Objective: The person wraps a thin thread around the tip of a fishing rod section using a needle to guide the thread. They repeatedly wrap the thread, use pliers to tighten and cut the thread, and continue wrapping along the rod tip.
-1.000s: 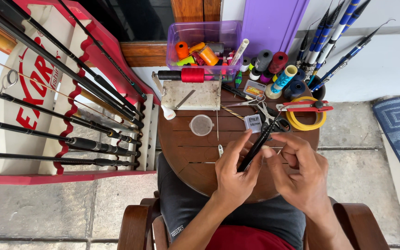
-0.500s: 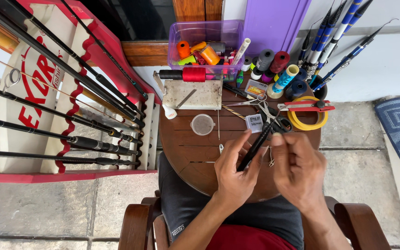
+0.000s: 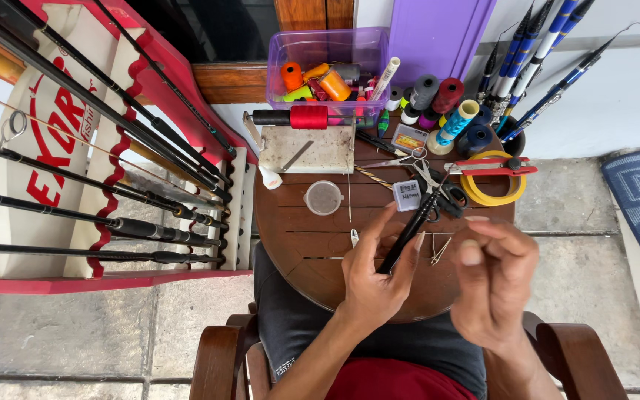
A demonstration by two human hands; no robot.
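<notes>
My left hand grips a thin black rod section that slants up to the right over the round wooden table. My right hand is raised beside it, fingers bent and pinched close together near the rod's middle; whether it holds something tiny I cannot tell. A small metal wire piece lies on the table between the hands. A small white packet and black scissors lie just beyond the rod tip.
A clear box of thread spools, loose spools, a yellow tape ring, a small round lidded cup and a wrapping jig crowd the table's far side. A red rack of fishing rods stands left; blue rods lean right.
My right hand has lifted toward the camera and drawn slightly away from the rod. The left hand keeps its grip on the rod.
</notes>
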